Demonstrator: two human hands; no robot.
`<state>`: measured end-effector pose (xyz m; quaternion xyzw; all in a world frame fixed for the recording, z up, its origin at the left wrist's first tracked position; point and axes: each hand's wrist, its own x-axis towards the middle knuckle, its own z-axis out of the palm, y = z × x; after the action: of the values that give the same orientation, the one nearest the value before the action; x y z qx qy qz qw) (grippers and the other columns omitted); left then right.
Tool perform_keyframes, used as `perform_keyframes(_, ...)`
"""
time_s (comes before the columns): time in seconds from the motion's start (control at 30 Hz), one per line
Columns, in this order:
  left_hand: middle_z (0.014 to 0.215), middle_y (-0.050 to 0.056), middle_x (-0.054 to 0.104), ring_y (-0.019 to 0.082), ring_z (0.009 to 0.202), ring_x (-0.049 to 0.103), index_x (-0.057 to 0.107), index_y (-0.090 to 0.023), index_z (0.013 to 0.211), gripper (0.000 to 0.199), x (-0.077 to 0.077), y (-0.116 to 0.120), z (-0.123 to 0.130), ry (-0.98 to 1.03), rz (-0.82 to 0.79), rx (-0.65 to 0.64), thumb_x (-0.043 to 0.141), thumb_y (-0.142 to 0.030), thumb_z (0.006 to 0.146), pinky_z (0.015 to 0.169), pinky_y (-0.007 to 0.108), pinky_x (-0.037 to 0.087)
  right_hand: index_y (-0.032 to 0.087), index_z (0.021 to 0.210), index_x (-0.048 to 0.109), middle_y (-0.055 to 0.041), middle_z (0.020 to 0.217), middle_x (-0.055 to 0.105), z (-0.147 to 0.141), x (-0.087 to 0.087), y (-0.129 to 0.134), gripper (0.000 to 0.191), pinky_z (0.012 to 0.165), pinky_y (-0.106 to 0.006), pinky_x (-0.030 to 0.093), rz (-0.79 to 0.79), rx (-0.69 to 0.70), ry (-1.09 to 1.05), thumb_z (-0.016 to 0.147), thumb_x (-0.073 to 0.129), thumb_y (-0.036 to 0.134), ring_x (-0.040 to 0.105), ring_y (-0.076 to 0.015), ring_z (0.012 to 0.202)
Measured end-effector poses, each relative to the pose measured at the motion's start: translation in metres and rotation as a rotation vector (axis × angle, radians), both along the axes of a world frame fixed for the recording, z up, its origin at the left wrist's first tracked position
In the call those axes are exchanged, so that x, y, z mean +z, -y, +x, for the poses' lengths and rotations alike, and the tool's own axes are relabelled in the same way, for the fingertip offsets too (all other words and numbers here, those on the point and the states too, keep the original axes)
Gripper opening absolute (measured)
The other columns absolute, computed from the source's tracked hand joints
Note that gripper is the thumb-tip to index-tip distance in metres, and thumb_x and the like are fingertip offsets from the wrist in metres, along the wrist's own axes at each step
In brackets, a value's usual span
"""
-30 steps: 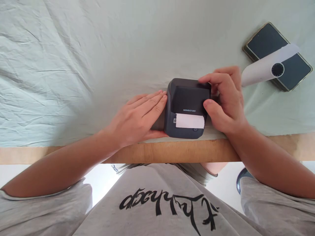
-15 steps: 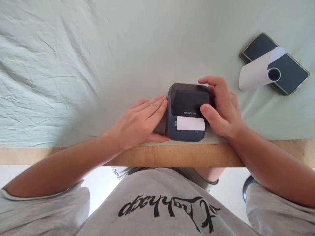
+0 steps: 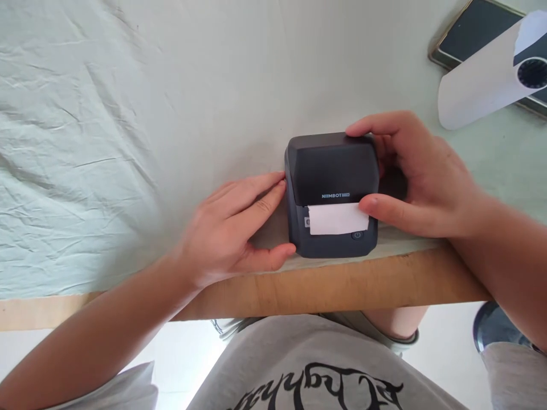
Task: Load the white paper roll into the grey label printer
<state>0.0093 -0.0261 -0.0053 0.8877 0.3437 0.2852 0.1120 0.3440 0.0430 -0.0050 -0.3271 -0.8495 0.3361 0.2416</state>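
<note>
One printer, on cloth: your left hand open against its left side, your right hand gripping its right. Step: apparently steadying; next move calls for even hold.

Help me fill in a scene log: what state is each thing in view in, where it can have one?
printer, cover looks closed; power state can't be told
paper strip, sticking out of the printer's front
phone, screen dark, partly hidden
white roll, overlapping the phone in view
cloth, spread, creased at left
left hand, fingers extended against the printer
right hand, thumb and forefinger spread at the printer
</note>
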Motion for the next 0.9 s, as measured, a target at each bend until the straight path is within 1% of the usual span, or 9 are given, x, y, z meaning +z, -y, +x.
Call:
perform_keyframes(0.13,0.160,0.020,0.077,0.037,0.143,0.080,0.059,-0.026,0.172,0.073,0.004,0.004,0.000,-0.043,-0.075,0.020,0.051,-0.075,0.118,0.119,0.051,0.071,0.042,0.164,0.048,0.0000,0.098,0.064,0.004,-0.002,-0.005,0.071,0.065,-0.035,0.053,-0.019,0.064,-0.007,0.104,0.078,0.064,0.065,-0.0156,0.077)
perform_keyframes(0.23,0.165,0.015,0.075,0.038,0.142,0.081,0.064,-0.030,0.170,0.078,0.006,0.005,-0.002,-0.053,-0.113,0.034,0.036,-0.081,0.117,0.118,0.055,0.071,0.043,0.167,0.042,0.0001,0.099,0.064,0.005,-0.002,-0.006,0.070,0.064,-0.034,0.055,-0.012,0.072,-0.001,0.107,0.073,0.062,0.067,-0.0156,0.078)
perform_keyframes(0.3,0.164,0.012,0.076,0.037,0.141,0.081,0.063,-0.033,0.171,0.077,0.006,0.005,-0.004,-0.033,-0.088,0.034,0.031,-0.079,0.118,0.115,0.054,0.072,0.043,0.166,0.044,0.0006,0.098,0.064,0.004,-0.003,-0.006,0.069,0.063,-0.032,0.054,-0.009,0.067,-0.014,0.107,0.074,0.061,0.066,-0.0152,0.078)
perform_keyframes(0.4,0.161,0.012,0.078,0.037,0.139,0.082,0.061,-0.033,0.173,0.071,0.005,0.004,-0.006,-0.009,-0.054,0.012,0.034,-0.071,0.119,0.112,0.051,0.071,0.040,0.165,0.047,0.0001,0.098,0.065,0.005,-0.003,-0.005,0.073,0.063,-0.033,0.056,-0.033,0.065,-0.026,0.104,0.079,0.063,0.067,-0.0159,0.079)
perform_keyframes(0.5,0.162,0.011,0.077,0.038,0.136,0.083,0.061,-0.033,0.173,0.071,0.004,0.003,-0.008,-0.054,-0.073,0.019,0.034,-0.071,0.119,0.109,0.052,0.071,0.039,0.165,0.048,-0.0009,0.102,0.067,0.007,-0.002,-0.006,0.078,0.065,-0.034,0.059,-0.064,0.063,-0.027,0.100,0.083,0.065,0.069,-0.0167,0.082)
perform_keyframes(0.63,0.157,0.011,0.080,0.036,0.133,0.084,0.061,-0.032,0.172,0.069,0.005,0.002,-0.008,-0.035,-0.065,0.009,0.031,-0.066,0.120,0.107,0.050,0.072,0.042,0.159,0.054,0.0030,0.094,0.068,0.008,-0.001,-0.008,0.078,0.064,-0.033,0.059,-0.160,0.032,-0.065,0.094,0.093,0.058,0.070,-0.0150,0.079)
perform_keyframes(0.77,0.150,0.010,0.084,0.034,0.130,0.085,0.062,-0.031,0.170,0.064,0.007,0.001,-0.004,0.024,-0.107,0.015,0.033,-0.061,0.121,0.106,0.047,0.072,0.042,0.153,0.057,0.0060,0.082,0.063,0.005,0.001,-0.011,0.068,0.056,-0.030,0.051,-0.244,0.017,-0.097,0.096,0.092,0.055,0.060,-0.0105,0.067)
perform_keyframes(0.83,0.149,0.009,0.085,0.034,0.128,0.086,0.066,-0.033,0.166,0.065,0.006,0.002,-0.003,0.004,-0.125,0.030,0.031,-0.063,0.121,0.104,0.049,0.073,0.042,0.148,0.060,0.0069,0.076,0.059,0.003,0.002,-0.012,0.062,0.053,-0.029,0.047,-0.243,0.026,-0.110,0.096,0.091,0.055,0.056,-0.0097,0.062)
perform_keyframes(0.9,0.150,0.009,0.084,0.034,0.129,0.086,0.069,-0.034,0.164,0.065,0.005,0.002,-0.003,-0.004,-0.132,0.033,0.030,-0.064,0.121,0.105,0.051,0.073,0.042,0.146,0.060,0.0070,0.075,0.058,0.002,0.003,-0.011,0.059,0.053,-0.030,0.047,-0.223,0.039,-0.116,0.096,0.090,0.056,0.057,-0.0097,0.062)
